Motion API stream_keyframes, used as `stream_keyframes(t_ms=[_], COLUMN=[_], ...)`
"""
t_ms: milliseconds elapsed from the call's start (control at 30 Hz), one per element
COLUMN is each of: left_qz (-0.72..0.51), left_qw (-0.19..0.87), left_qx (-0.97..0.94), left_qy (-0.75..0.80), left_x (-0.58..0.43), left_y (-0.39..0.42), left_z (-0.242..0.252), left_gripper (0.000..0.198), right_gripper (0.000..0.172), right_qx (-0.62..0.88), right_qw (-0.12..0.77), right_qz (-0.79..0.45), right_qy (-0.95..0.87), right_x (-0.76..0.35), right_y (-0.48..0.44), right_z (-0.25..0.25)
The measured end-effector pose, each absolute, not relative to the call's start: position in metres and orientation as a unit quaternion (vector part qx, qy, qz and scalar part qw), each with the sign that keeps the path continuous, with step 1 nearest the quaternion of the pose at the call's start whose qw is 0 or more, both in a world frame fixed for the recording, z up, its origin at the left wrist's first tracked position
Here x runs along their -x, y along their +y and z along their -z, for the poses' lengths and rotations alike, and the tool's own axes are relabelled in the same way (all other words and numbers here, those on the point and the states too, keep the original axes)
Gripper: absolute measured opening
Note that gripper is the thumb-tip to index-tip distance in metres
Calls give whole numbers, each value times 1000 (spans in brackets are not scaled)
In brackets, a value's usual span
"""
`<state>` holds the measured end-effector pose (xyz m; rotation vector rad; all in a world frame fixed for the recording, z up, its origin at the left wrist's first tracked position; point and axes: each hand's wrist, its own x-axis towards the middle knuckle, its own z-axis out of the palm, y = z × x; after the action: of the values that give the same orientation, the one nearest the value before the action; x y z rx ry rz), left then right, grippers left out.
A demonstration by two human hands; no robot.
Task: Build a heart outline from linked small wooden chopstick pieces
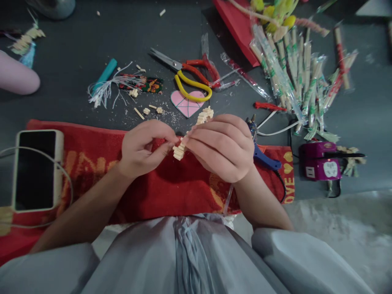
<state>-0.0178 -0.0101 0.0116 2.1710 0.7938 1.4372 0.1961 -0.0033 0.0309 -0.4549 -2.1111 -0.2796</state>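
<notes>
Between my hands is a knobbly strip of short pale wooden sticks [178,152], joined side by side; its middle is hidden behind my fingers. My right hand [225,148] is closed around it, with one end sticking out above the fingers and the other below. The thumb and forefinger of my left hand [145,148] pinch together at the strip's lower left edge. Whatever lies between those fingertips is too small to make out. Beneath both hands a red towel [159,192] covers the table edge. Loose stick bits [147,111] lie just beyond my left hand.
Scissors [177,65] rest beyond a pink heart-shaped card [187,103]. A glue gun [266,158] lies by my right wrist, near a purple box [320,161]. Wrapped stick bundles [294,69] fill the far right. A white-framed phone [36,169] and cable are at left.
</notes>
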Motion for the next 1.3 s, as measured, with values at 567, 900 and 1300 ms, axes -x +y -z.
stream_keyframes(t_ms=[567,900,1300], left_qz=[-527,-513,-504], left_qw=[398,386,68], left_qx=[-570,-636,-755], left_qy=[489,428,414], left_x=[24,15,20], left_y=[-3,-11,-11], left_z=[14,9,-2], left_gripper=[36,31,26], right_gripper=[18,24,27], right_qx=[313,428,433], right_qw=[471,312,299], right_qz=[24,-14,-43], right_qy=[-825,-848,-849], right_x=[-188,-184,-181], right_y=[0,-2,-2], right_z=[-28,-30,-25])
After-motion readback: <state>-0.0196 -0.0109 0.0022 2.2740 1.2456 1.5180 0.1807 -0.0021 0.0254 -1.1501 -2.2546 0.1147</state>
